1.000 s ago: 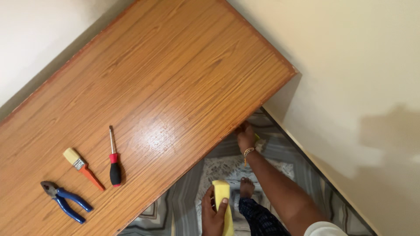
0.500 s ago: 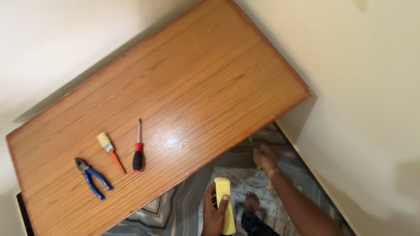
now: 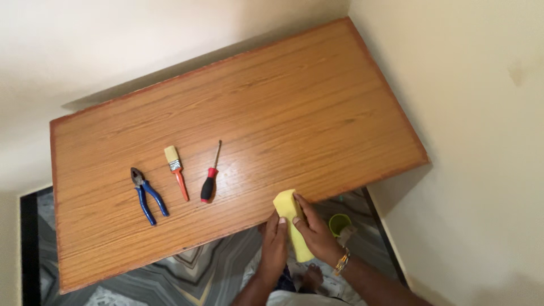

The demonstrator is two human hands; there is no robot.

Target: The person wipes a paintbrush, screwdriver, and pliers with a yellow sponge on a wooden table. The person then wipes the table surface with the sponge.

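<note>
A yellow sponge block (image 3: 291, 220) sits between both my hands at the near edge of the wooden table (image 3: 294, 107). My left hand (image 3: 274, 245) grips its left side from below. My right hand (image 3: 315, 229) wraps its right side, fingers on top. On the table lie a screwdriver with a red and black handle (image 3: 209, 180), a small paintbrush with an orange handle (image 3: 177, 172) and blue-handled pliers (image 3: 145, 195), all to the left of my hands.
A small green cup (image 3: 339, 223) stands on the patterned grey floor (image 3: 187, 272) under the table's right edge, close to my right wrist. Cream walls (image 3: 481, 141) close in behind and to the right of the table. My foot shows below my hands.
My right hand came back from the floor by the wall and took hold of the sponge alongside my left hand. The sponge rose to the table edge. The view swung, showing the whole table.
</note>
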